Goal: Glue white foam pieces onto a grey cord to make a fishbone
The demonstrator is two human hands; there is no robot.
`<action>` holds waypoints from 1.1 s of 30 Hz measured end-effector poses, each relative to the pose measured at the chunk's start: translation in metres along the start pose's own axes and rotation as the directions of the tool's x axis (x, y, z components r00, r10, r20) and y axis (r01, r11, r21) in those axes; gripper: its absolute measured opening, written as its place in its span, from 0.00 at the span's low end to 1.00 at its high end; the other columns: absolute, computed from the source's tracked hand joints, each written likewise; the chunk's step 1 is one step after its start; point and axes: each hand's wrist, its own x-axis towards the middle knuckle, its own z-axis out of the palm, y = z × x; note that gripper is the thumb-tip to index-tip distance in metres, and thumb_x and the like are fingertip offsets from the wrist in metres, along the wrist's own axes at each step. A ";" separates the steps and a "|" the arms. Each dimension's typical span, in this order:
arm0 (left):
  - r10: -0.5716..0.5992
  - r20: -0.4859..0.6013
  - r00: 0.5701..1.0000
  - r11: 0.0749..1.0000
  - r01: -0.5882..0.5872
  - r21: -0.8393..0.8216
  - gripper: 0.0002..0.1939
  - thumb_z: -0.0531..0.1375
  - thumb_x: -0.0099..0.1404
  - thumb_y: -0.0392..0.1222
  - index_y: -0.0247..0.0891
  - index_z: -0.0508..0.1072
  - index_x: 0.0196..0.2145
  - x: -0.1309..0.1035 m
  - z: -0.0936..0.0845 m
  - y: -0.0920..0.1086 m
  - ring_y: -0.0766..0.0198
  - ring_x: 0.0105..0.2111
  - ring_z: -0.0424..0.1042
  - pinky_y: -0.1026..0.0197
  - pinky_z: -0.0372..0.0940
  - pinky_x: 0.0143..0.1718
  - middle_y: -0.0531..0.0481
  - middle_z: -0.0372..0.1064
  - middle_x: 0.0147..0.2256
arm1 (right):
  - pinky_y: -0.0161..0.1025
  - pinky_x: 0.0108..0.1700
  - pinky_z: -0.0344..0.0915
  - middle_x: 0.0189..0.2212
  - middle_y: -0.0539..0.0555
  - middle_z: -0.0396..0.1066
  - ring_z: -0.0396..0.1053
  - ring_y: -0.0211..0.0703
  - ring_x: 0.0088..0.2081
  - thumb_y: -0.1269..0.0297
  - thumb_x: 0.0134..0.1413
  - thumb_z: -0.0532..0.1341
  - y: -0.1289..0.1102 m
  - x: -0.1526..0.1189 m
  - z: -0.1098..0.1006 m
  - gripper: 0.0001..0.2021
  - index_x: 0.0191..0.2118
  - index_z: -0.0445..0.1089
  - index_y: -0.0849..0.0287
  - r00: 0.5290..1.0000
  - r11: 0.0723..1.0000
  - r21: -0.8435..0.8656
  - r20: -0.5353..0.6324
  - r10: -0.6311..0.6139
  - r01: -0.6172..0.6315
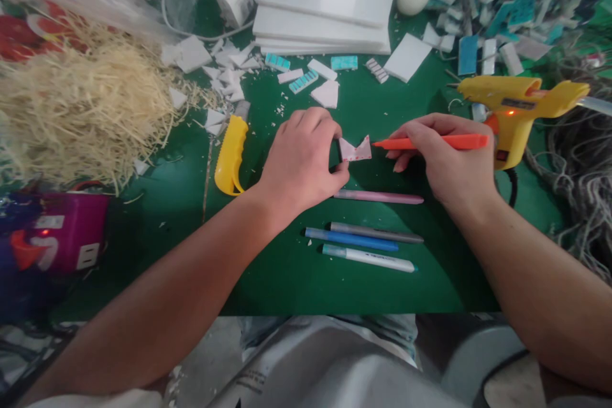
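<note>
My left hand (306, 156) pinches the left end of a small notched white foam piece (356, 151) between thumb and fingers. Red marks run along the lower part of that piece. In my right hand (442, 156) is an orange marker (459, 141), its tip close to the right point of the foam; whether it touches I cannot tell. A pink marker (382, 196) lies just below my hands. Nearer me lie a grey marker (377, 233), a blue marker (354, 239) and a white marker (373, 259).
A yellow utility knife (232, 156) lies left of my left hand. A yellow glue gun (516, 108), its light lit, is by my right hand. White foam sheets (320, 29) stand behind scattered foam scraps. Straw (86, 89) is heaped left, grey string (583, 153) right.
</note>
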 end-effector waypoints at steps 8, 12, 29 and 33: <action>-0.012 -0.012 1.000 0.999 0.012 -0.042 0.11 0.67 0.70 0.36 0.40 0.77 0.50 0.000 0.002 0.001 0.41 0.61 0.76 0.39 0.72 0.66 0.37 0.79 0.57 | 0.38 0.26 0.71 0.20 0.48 0.78 0.72 0.38 0.20 0.70 0.62 0.70 -0.001 -0.002 0.001 0.12 0.26 0.82 0.52 1.000 0.998 -0.065 -0.011 -0.015 0.015; -0.009 0.000 1.000 0.999 0.009 -0.047 0.11 0.67 0.70 0.35 0.40 0.77 0.50 0.000 0.002 0.000 0.41 0.61 0.76 0.38 0.72 0.66 0.37 0.79 0.58 | 0.37 0.27 0.72 0.21 0.48 0.78 0.72 0.38 0.19 0.68 0.63 0.71 -0.005 -0.001 0.001 0.13 0.26 0.81 0.53 1.000 0.998 -0.061 0.017 0.017 -0.016; -0.022 0.038 0.999 0.999 0.024 -0.045 0.12 0.67 0.70 0.35 0.40 0.77 0.51 0.002 -0.002 0.000 0.40 0.62 0.76 0.38 0.71 0.68 0.37 0.78 0.59 | 0.34 0.26 0.72 0.19 0.47 0.77 0.73 0.37 0.19 0.76 0.62 0.68 -0.006 -0.001 0.000 0.14 0.26 0.82 0.54 1.000 0.994 -0.109 0.032 -0.002 0.006; -0.014 0.020 1.000 0.998 0.015 -0.059 0.11 0.67 0.69 0.35 0.42 0.77 0.49 0.002 -0.001 0.000 0.40 0.61 0.76 0.37 0.72 0.66 0.37 0.79 0.58 | 0.34 0.25 0.69 0.19 0.47 0.77 0.72 0.36 0.19 0.76 0.61 0.67 -0.007 -0.001 0.002 0.14 0.25 0.82 0.54 1.000 0.996 -0.083 0.017 0.014 -0.013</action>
